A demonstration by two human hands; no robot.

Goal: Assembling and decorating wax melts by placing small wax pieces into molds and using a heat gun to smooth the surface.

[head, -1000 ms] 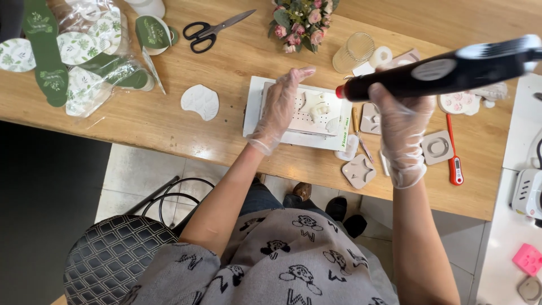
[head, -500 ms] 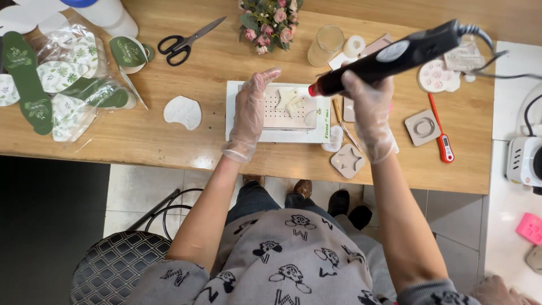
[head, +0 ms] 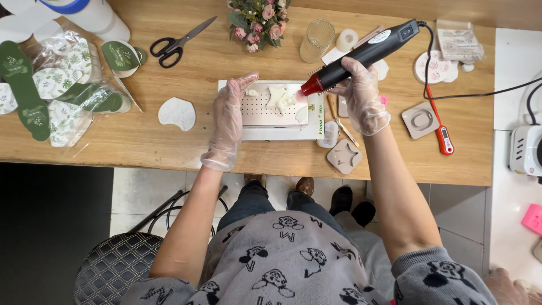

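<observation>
Right hand (head: 364, 99) is wrapped tight around a black heat tool (head: 361, 56), red tip aimed at the pale wax shapes (head: 280, 97) on the white perforated tray (head: 257, 107) mid-table. Left hand (head: 228, 116) lies flat, fingers together, on the tray's left edge. Crowded around: star mould (head: 344, 156), red thermometer (head: 440, 127), scissors (head: 178, 39), and what looks like a small brush (head: 339, 118).

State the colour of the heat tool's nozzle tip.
Red, on the black heat tool; head view shows it.
</observation>
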